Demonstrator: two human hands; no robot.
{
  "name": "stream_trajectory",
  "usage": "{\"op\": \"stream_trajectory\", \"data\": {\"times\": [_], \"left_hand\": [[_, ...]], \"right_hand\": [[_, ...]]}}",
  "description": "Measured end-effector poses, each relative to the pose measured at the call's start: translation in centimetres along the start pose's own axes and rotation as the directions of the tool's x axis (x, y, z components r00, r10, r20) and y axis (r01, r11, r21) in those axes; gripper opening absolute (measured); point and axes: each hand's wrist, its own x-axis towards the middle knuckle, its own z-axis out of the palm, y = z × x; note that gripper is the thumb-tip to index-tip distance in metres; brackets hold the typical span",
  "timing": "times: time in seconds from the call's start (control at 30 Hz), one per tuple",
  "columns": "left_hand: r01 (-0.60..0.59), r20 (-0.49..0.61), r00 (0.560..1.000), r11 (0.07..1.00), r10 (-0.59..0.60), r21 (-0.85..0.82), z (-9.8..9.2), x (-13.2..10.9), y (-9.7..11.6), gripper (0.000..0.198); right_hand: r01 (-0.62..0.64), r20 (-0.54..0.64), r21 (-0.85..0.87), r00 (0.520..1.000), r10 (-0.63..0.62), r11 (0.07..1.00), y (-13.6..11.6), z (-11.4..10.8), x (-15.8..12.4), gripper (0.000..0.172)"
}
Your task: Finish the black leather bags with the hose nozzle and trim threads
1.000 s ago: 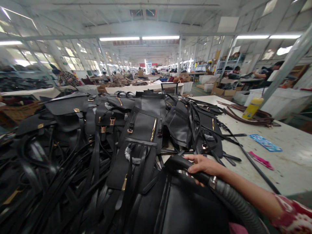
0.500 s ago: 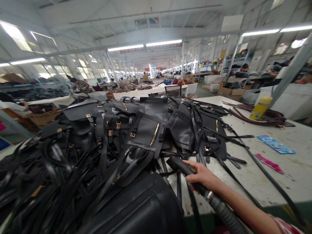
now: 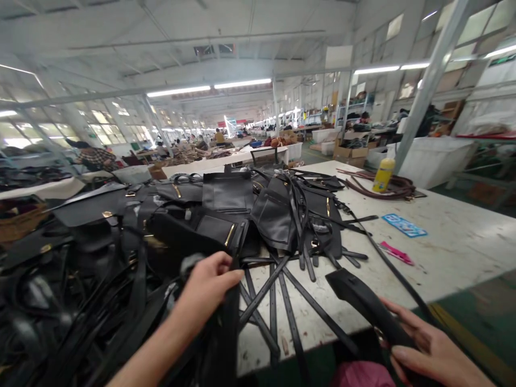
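My left hand [image 3: 212,277] is closed, thumb against fingers, on the edge of a black leather bag [image 3: 226,333] that is partly blurred and hangs toward me. In my right hand [image 3: 427,341] is a black hose nozzle [image 3: 357,298], its flat, wide mouth pointing up and left over the front edge of the table. A heap of black bags [image 3: 274,215] with gold zips and buckles lies ahead of both hands. Black straps [image 3: 288,306] with punched holes fan out on the table between the hands.
The pale table [image 3: 455,231] runs to the right. On it lie a pink tool [image 3: 397,252], a blue-and-white card [image 3: 404,224], a yellow bottle [image 3: 384,174] and coiled brown straps [image 3: 358,185]. A metal post [image 3: 429,86] rises behind. Other people work farther off.
My left hand has come into view and grips a bag. My right hand, with the nozzle, has moved right and toward me. The view has turned right.
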Motion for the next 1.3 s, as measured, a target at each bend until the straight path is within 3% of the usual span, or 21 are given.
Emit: {"op": "stream_trajectory", "data": {"times": [0.07, 0.17, 0.23, 0.33, 0.4, 0.5, 0.67, 0.83, 1.1, 1.3], "left_hand": [[-0.161, 0.263, 0.959, 0.964, 0.101, 0.214, 3.5, 0.3, -1.9, 0.036], [-0.278, 0.352, 0.924, 0.896, 0.15, 0.347, 8.3, -1.7, -6.9, 0.046], [-0.409, 0.376, 0.898, 0.753, 0.23, 0.515, 10.0, -3.6, -10.1, 0.051], [-0.542, 0.424, 0.839, 0.459, 0.34, 0.704, 10.6, -5.8, -13.2, 0.056], [-0.582, 0.46, 0.808, 0.372, 0.368, 0.723, 10.4, -6.6, -14.0, 0.06], [-0.617, 0.485, 0.775, 0.316, 0.406, 0.721, 10.4, -7.2, -14.3, 0.065], [-0.626, 0.466, 0.758, 0.309, 0.457, 0.716, 10.5, -7.5, -14.5, 0.067], [-0.62, 0.489, 0.782, 0.402, 0.386, 0.674, 10.5, -7.6, -13.8, 0.067], [-0.571, 0.467, 0.82, 0.528, 0.33, 0.628, 12.1, -8.2, -12.8, 0.063], [-0.54, 0.429, 0.839, 0.608, 0.334, 0.582, 12.0, -8.7, -12.9, 0.057]], "right_hand": [[-0.021, -0.049, 0.002, 0.999, 0.021, 1.0, 0.4, -0.9, -1.2, 0.105], [-0.033, -0.09, -0.018, 0.995, 0.032, 0.999, 0.8, -1.7, -2.0, 0.106], [-0.049, -0.077, -0.063, 0.996, 0.044, 0.997, 0.7, -1.7, -1.9, 0.105], [-0.05, -0.004, -0.128, 0.999, 0.05, 0.99, -0.2, -0.7, -0.6, 0.098], [-0.014, 0.071, -0.149, 0.997, 0.025, 0.989, -0.8, 0.6, 0.7, 0.088], [-0.003, 0.198, -0.19, 0.979, 0.042, 0.982, -1.3, 3.0, 3.3, 0.076], [-0.089, 0.336, -0.274, 0.924, 0.182, 0.958, -1.1, 6.2, 9.7, 0.074], [-0.05, 0.281, -0.297, 0.95, 0.138, 0.954, -1.5, 8.2, 14.5, 0.073], [-0.076, 0.301, -0.382, 0.932, 0.201, 0.921, -2.2, 8.3, 11.7, 0.066], [0.03, 0.251, -0.42, 0.964, 0.084, 0.907, -1.6, 11.1, 10.5, 0.07]]}}
